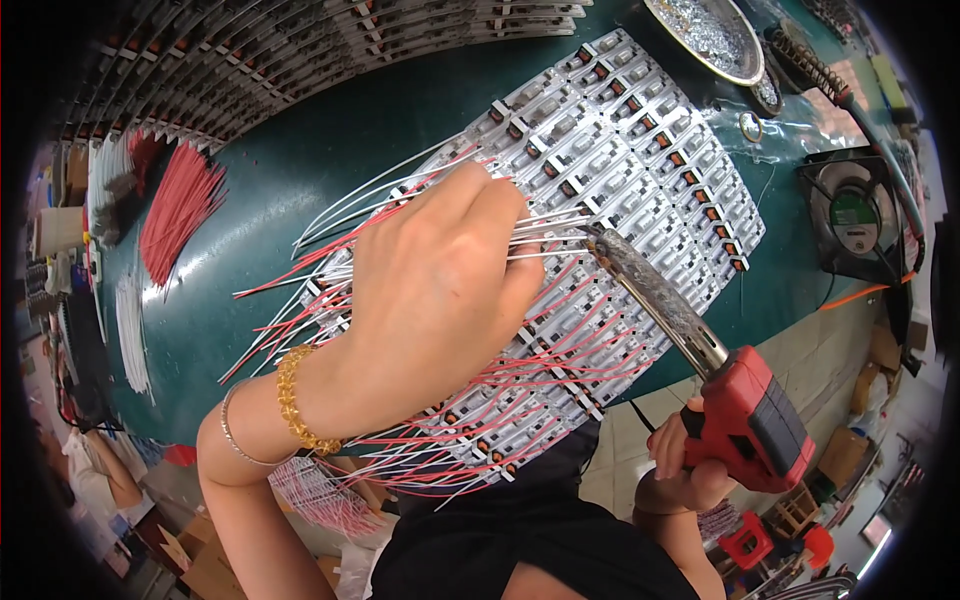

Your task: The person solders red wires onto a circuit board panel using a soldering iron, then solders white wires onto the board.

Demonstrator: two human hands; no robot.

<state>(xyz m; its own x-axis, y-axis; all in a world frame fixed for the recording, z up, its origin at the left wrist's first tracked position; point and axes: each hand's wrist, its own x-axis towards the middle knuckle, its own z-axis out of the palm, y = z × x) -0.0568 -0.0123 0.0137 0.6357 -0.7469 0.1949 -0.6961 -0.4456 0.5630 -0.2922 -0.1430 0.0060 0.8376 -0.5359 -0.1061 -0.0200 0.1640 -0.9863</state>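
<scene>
My left hand (430,265) is closed in a pinch on several thin white wires (548,228), whose ends point right over a panel of small electronic modules (640,150). In my right hand (690,470) is a red and black soldering gun (755,420). Its long, crusted metal barrel slants up to the left, and the tip is at the ends of the white wires; whether it touches them I cannot tell. Red wires (590,345) run from the nearer rows of the panel, with more red and white wire ends hanging past its left edge.
A bundle of red wires (180,215) and some white wires (130,330) lie at the left of the green table (290,135). More module panels (270,50) stand at the back. At right are a metal dish of silvery scraps (750,72), a coiled-spring holder (808,68) and a fan (830,225).
</scene>
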